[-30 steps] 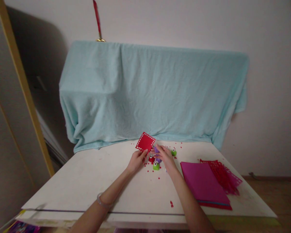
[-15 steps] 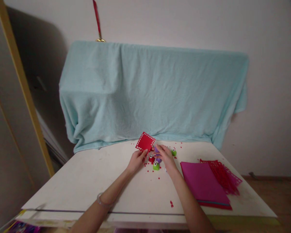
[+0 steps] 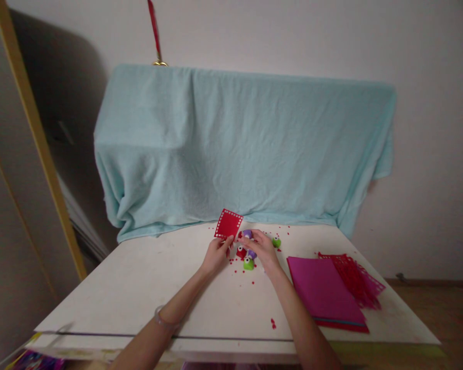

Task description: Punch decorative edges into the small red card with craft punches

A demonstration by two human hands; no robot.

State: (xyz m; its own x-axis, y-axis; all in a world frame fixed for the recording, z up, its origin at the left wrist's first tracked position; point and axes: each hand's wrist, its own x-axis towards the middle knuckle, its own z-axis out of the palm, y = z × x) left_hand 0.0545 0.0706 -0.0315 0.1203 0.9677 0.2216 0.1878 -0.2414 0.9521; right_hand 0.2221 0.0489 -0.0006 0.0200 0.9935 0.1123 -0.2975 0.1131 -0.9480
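My left hand (image 3: 216, 255) pinches the lower edge of a red paper square (image 3: 229, 224). A row of small punched holes runs along the square's edges, and it is tilted up off the table. Just to its right, the fingers of my right hand (image 3: 263, 250) curl round a small purple paper punch (image 3: 247, 234), which they partly cover. Under and between the hands stand a red punch with googly eyes (image 3: 241, 252), another purple punch (image 3: 252, 254) and a green punch with eyes (image 3: 248, 263). A second green punch (image 3: 277, 242) lies beyond my right hand.
Tiny red paper bits (image 3: 253, 282) are scattered over the white table (image 3: 139, 293). A stack of magenta and red paper (image 3: 324, 288) lies at the right, with a heap of punched scraps (image 3: 355, 282) beside it. A light blue towel (image 3: 247, 144) hangs behind.
The red paper square has turned and shifted slightly left. My right hand's fingers have closed in around the purple punch near the paper.
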